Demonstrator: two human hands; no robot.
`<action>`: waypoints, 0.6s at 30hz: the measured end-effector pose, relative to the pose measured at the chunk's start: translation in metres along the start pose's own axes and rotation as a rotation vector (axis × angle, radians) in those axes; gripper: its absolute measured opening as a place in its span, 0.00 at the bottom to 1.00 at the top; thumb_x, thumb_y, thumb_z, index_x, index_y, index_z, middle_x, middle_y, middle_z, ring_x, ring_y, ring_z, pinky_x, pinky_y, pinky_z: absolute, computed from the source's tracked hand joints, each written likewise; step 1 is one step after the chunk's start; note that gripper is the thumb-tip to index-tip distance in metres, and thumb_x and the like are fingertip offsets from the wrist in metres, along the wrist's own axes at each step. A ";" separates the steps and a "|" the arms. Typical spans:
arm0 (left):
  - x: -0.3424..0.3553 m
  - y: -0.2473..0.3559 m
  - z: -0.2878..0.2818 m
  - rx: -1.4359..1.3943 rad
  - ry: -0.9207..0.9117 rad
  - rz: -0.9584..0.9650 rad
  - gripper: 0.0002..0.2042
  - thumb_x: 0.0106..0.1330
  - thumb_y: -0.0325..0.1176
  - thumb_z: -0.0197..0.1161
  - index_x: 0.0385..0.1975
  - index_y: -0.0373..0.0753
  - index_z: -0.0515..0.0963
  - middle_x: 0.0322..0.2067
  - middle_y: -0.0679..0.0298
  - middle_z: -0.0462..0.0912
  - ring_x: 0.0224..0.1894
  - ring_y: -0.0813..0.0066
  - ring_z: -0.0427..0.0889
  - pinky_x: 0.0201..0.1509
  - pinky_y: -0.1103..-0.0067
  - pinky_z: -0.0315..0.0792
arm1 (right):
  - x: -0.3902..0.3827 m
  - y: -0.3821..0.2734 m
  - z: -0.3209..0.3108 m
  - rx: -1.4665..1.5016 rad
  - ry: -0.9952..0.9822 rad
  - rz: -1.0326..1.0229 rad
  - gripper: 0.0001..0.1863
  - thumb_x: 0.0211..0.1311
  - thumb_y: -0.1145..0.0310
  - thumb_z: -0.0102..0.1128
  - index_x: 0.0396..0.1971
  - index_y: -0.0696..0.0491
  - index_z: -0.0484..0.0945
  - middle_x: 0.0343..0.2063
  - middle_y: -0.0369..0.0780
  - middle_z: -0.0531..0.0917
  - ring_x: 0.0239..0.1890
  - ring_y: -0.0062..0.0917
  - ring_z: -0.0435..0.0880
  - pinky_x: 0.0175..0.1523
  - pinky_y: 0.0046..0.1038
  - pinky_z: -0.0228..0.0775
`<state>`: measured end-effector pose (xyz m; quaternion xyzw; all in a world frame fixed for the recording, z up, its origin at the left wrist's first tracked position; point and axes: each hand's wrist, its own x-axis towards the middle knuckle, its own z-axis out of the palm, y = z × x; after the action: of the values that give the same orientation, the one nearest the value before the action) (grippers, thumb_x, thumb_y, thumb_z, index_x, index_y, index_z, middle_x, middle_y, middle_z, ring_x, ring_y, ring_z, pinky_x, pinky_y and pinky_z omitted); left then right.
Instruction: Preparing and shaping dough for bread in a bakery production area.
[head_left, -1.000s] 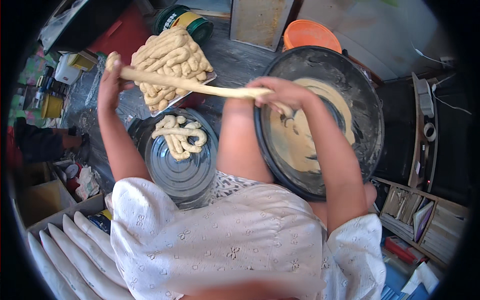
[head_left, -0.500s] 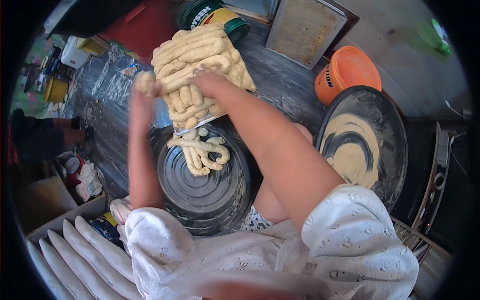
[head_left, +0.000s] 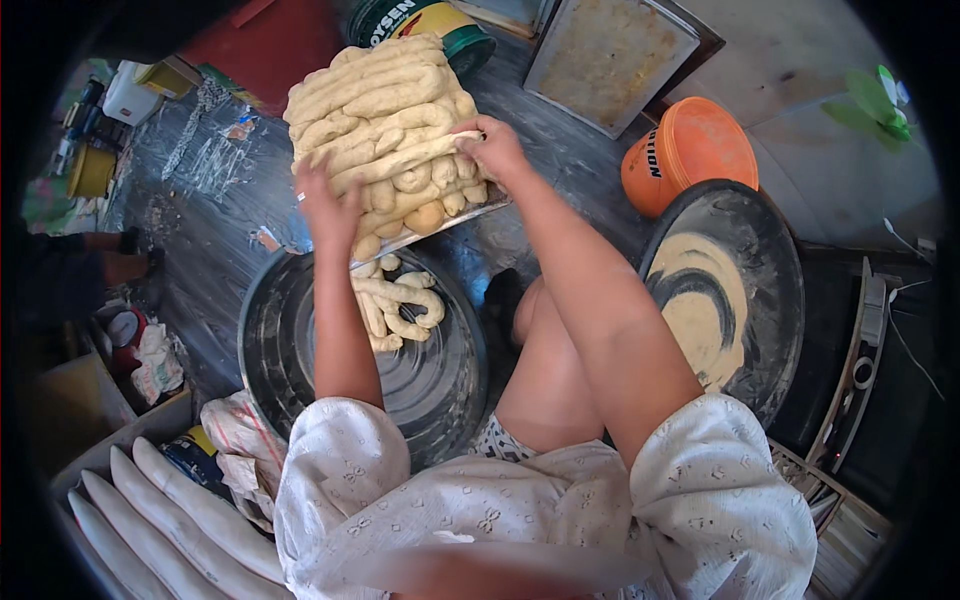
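A long pale dough rope (head_left: 412, 160) lies along the near part of a stacked pile of dough ropes (head_left: 370, 95). At its right end my right hand (head_left: 492, 152) pinches it between thumb and fingers. My left hand (head_left: 328, 205), wearing a ring, is closed around its left end, partly covering it. Under the pile, a metal tray (head_left: 440, 230) shows its near edge, with rounded dough ends above it. Below my left hand, a black round basin (head_left: 262, 330) holds several loose dough ropes (head_left: 400, 300), tangled together and partly hidden by my left forearm.
To the right stands a second black basin (head_left: 780, 300) with tan powder, beside an orange bucket (head_left: 700, 150). A green bucket (head_left: 465, 50) and a flat metal tray (head_left: 610, 60) are at the back. Several long whitish shapes (head_left: 200, 500) lie at lower left. Another person's legs (head_left: 110, 255) show at far left.
My left hand has come down and right from beside the pile with its dough end. My right hand has moved right to the rope's other end, and the rope now lies across the near part.
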<state>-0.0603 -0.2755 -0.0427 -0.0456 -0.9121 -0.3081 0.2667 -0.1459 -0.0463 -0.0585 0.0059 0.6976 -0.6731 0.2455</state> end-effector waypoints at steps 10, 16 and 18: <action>-0.002 -0.001 0.015 0.655 -0.228 -0.085 0.23 0.58 0.46 0.53 0.54 0.50 0.65 0.58 0.55 0.57 0.61 0.50 0.52 0.61 0.54 0.43 | -0.029 -0.009 -0.009 -0.868 0.313 -0.272 0.25 0.44 0.63 0.62 0.46 0.47 0.69 0.45 0.44 0.67 0.48 0.38 0.69 0.51 0.33 0.63; 0.017 0.039 0.073 0.669 -0.268 0.018 0.26 0.60 0.50 0.47 0.57 0.49 0.60 0.61 0.60 0.52 0.64 0.59 0.48 0.60 0.48 0.37 | -0.070 -0.015 -0.012 -0.935 0.114 -0.172 0.30 0.42 0.61 0.62 0.50 0.48 0.66 0.49 0.46 0.65 0.52 0.39 0.66 0.55 0.34 0.61; 0.014 0.052 0.086 0.674 -0.359 0.177 0.26 0.60 0.50 0.47 0.57 0.49 0.60 0.61 0.60 0.53 0.64 0.58 0.49 0.60 0.48 0.37 | -0.082 -0.014 0.007 -0.911 0.036 -0.139 0.31 0.43 0.62 0.62 0.51 0.49 0.65 0.50 0.47 0.65 0.53 0.39 0.66 0.55 0.34 0.60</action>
<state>-0.0986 -0.1846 -0.0653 -0.0873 -0.9868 0.0456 0.1287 -0.0764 -0.0276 -0.0166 -0.1379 0.9252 -0.3125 0.1651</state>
